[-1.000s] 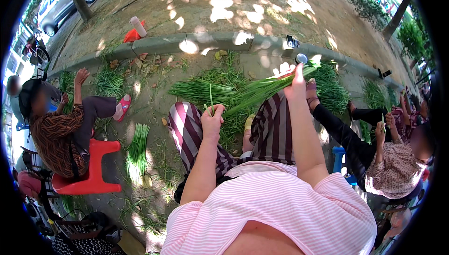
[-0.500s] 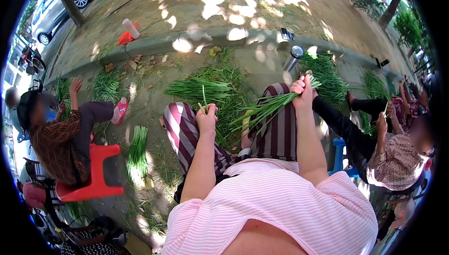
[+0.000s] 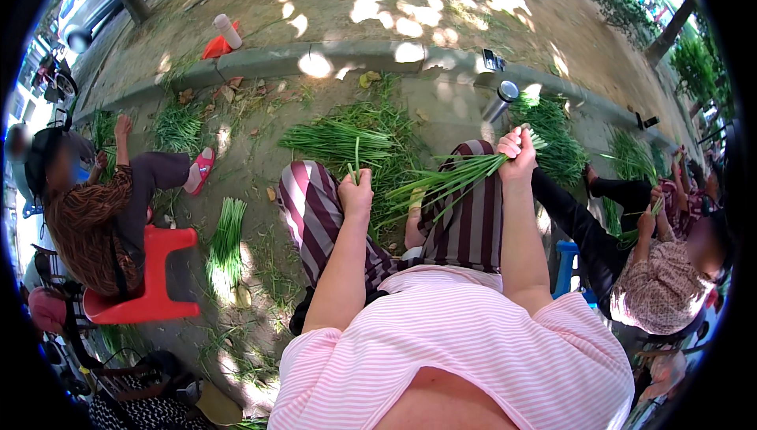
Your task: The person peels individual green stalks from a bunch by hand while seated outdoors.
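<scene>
Above my left knee, my left hand point(image 3: 356, 193) is closed on a few long green chive stalks point(image 3: 356, 152) that poke up past the fingers. My right hand point(image 3: 517, 154) grips a thick bunch of chives point(image 3: 453, 184) over my right knee. Its long green leaves fan out to the left, and the paler ends stick out at the right of the fist. Between and beyond my knees, a loose pile of chives point(image 3: 343, 138) lies on the ground. Another heap of chives point(image 3: 556, 142) rests past my right hand.
A neat chive bundle point(image 3: 227, 237) lies left of my legs. A steel flask point(image 3: 500, 102) stands near the concrete curb point(image 3: 276, 65), which carries a pink bottle point(image 3: 228, 32) and a phone point(image 3: 493, 60). People sit on both sides, one on a red stool point(image 3: 162, 272).
My left hand has shifted slightly right and up, still with its stalks. My right hand stays on the bunch, its fingers slightly rearranged. The view has tilted a little.
</scene>
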The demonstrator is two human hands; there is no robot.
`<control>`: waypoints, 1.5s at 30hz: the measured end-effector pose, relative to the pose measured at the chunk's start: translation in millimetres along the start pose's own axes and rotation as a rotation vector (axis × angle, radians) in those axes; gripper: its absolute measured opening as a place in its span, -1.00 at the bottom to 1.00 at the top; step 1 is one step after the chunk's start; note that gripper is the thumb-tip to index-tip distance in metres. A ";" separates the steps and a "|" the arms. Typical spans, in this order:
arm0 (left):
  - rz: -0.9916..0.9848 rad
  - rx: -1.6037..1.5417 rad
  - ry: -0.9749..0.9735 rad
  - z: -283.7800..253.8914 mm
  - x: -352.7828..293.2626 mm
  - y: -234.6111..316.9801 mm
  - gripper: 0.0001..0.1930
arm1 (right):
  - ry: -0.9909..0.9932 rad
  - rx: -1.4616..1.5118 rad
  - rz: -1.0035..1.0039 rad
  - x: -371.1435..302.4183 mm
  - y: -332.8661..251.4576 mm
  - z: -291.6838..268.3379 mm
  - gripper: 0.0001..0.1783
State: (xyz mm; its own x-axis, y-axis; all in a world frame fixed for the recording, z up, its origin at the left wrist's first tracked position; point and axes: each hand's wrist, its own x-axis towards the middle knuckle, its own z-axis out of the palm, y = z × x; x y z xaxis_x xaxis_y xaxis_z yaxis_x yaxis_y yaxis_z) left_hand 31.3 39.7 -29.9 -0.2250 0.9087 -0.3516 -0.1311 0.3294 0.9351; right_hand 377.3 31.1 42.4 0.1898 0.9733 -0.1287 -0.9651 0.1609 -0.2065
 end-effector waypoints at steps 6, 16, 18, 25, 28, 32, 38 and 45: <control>-0.409 -0.044 -0.343 -3.7 -5.0 1.6 -0.69 | -0.093 0.040 0.075 1.3 12.9 6.2 -0.65; -0.410 -0.287 -0.458 6.8 -11.3 10.3 -0.75 | -0.089 -0.309 0.142 -9.2 24.6 21.7 -0.69; -0.361 -0.430 -0.401 4.9 -8.3 13.5 -0.81 | -0.102 -0.325 0.158 -9.4 23.8 23.7 -0.69; -0.278 -0.609 -0.255 -4.7 0.2 13.1 -0.83 | -0.101 -0.328 0.157 -9.1 15.7 18.5 -0.71; -0.267 -0.560 -0.204 -7.1 2.0 10.8 -0.83 | -0.078 -0.340 0.118 -11.1 9.6 15.3 -0.71; -0.236 -0.508 -0.154 -6.3 2.7 10.2 -0.84 | -0.064 -0.331 0.081 -14.3 -2.2 9.4 -0.70; -0.140 -0.334 -0.145 -4.9 4.5 7.1 -0.83 | -0.048 -0.212 -0.021 -16.4 -9.5 3.9 -0.73; -0.180 -0.360 -0.179 -3.4 -0.4 15.9 -0.88 | 0.115 -0.034 -0.232 1.1 -9.8 -10.2 -0.66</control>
State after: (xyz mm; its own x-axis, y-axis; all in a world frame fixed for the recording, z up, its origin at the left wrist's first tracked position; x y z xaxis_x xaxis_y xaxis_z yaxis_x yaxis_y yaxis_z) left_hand 26.1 43.7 -15.1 -0.0009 0.8857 -0.4643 -0.4880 0.4049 0.7732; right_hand 388.8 29.0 34.4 0.4265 0.8858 -0.1827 -0.8871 0.3703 -0.2756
